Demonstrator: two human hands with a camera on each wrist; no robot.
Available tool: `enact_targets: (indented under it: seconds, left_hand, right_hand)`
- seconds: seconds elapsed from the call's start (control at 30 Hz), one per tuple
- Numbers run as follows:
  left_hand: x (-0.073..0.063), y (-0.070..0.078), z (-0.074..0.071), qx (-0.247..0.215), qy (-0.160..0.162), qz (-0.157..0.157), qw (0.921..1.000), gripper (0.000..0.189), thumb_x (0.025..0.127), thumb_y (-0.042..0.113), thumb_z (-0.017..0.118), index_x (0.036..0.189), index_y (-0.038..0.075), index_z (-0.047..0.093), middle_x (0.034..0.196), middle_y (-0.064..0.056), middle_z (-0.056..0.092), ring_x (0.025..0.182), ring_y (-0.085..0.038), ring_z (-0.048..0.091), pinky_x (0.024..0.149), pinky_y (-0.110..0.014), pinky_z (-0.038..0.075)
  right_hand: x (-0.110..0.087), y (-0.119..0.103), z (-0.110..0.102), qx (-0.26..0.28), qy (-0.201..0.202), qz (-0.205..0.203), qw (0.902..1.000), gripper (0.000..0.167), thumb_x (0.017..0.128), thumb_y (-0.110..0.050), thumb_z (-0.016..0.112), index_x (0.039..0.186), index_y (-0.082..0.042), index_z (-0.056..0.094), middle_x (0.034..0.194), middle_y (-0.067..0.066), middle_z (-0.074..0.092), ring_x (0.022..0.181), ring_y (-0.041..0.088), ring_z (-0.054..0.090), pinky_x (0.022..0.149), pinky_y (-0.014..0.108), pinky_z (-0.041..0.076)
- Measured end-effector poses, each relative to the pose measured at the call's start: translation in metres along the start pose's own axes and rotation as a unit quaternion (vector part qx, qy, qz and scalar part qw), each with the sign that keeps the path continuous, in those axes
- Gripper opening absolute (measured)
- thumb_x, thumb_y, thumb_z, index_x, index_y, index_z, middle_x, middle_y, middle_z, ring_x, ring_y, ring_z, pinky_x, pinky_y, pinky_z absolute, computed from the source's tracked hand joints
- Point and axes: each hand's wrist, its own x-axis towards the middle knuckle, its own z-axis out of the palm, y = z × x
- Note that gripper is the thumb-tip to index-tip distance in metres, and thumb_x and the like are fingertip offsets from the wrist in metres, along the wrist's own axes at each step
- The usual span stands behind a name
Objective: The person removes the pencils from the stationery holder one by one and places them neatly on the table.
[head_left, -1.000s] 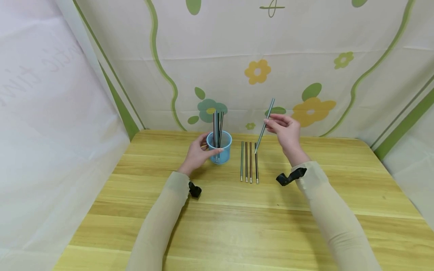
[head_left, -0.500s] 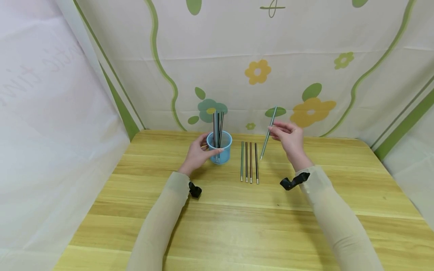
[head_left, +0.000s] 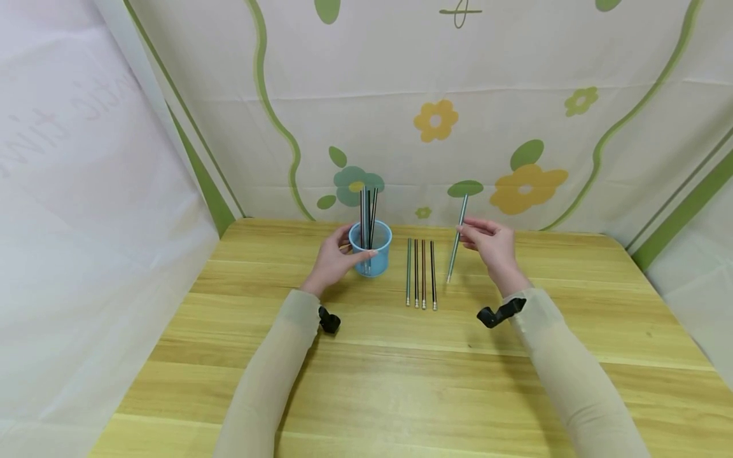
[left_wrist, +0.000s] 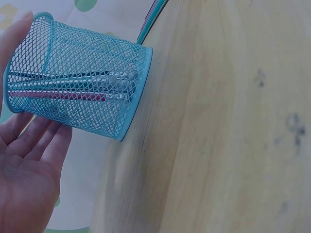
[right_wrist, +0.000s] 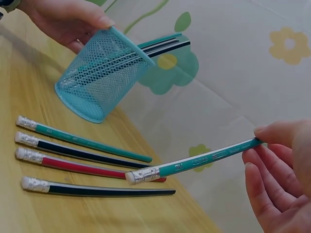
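Note:
My left hand [head_left: 333, 262] holds a light blue mesh pencil cup [head_left: 382, 259], thumb in front and fingers around the far side. Several pencils [head_left: 366, 213] stand in it, leaning slightly. My right hand [head_left: 494, 247] pinches a green pencil [right_wrist: 209, 158] between thumb and fingertips near its upper end. That pencil hangs tilted, white eraser downward, right of a row on the table. In the row, left to right, lie a green pencil [head_left: 408, 273], a black one [head_left: 416, 270], a red one [head_left: 424, 273] and another black one [head_left: 433, 273], erasers toward me.
The wooden table [head_left: 389, 381] ends at a pale curtain [head_left: 366, 76] printed with flowers, close behind the cup. Another white cloth [head_left: 86, 222] hangs along the left side. Black wrist camera mounts sit on both sleeves.
My right hand has lowered the green pencil and moved slightly right, from over the row's last black pencil to beside it. My left hand and the cup have stayed in place.

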Motion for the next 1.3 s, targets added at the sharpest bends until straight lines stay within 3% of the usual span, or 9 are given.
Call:
enact_targets:
  seconds: [0.2,0.57,1.1,1.3]
  left_hand:
    - [0.0,0.001,0.001,0.001,-0.002,0.001,1.0,0.079,0.081,0.033,0.089,0.147,0.009,0.051,0.132,-0.007,0.06,0.12,-0.024,0.058,0.105,-0.039,0.048]
    - [0.0,0.0,0.001,0.002,0.0,0.001,1.0,0.076,0.082,0.032,0.089,0.145,0.011,0.052,0.131,-0.003,0.061,0.119,-0.02,0.058,0.104,-0.036,0.048]
    - [-0.001,0.0,0.001,0.006,0.0,0.0,1.0,0.076,0.081,0.034,0.089,0.145,0.011,0.053,0.13,-0.002,0.061,0.118,-0.02,0.059,0.103,-0.036,0.048]
    - [-0.001,0.0,0.001,0.003,0.001,-0.002,1.0,0.077,0.081,0.034,0.089,0.145,0.012,0.052,0.13,-0.002,0.061,0.118,-0.021,0.058,0.104,-0.036,0.048]
  right_hand:
    - [0.0,0.01,-0.003,-0.024,0.002,0.013,0.9996,0.046,0.088,-0.023,0.083,0.126,-0.001,0.07,0.097,0.002,0.076,0.082,0.014,0.073,0.086,0.039,0.058]
    - [-0.001,0.031,-0.004,-0.041,-0.025,0.05,0.9976,0.045,0.091,-0.016,0.08,0.129,0.004,0.066,0.097,0.0,0.075,0.08,0.014,0.073,0.092,0.045,0.055]
    - [-0.007,0.046,-0.002,-0.115,-0.048,0.061,0.9903,0.041,0.092,-0.013,0.078,0.128,0.004,0.067,0.1,0.009,0.075,0.072,0.011,0.07,0.072,0.031,0.061]
    - [-0.006,0.046,-0.002,-0.131,-0.048,0.071,0.9876,0.041,0.093,-0.014,0.077,0.13,0.002,0.067,0.104,0.012,0.074,0.073,0.012,0.07,0.071,0.03,0.061]
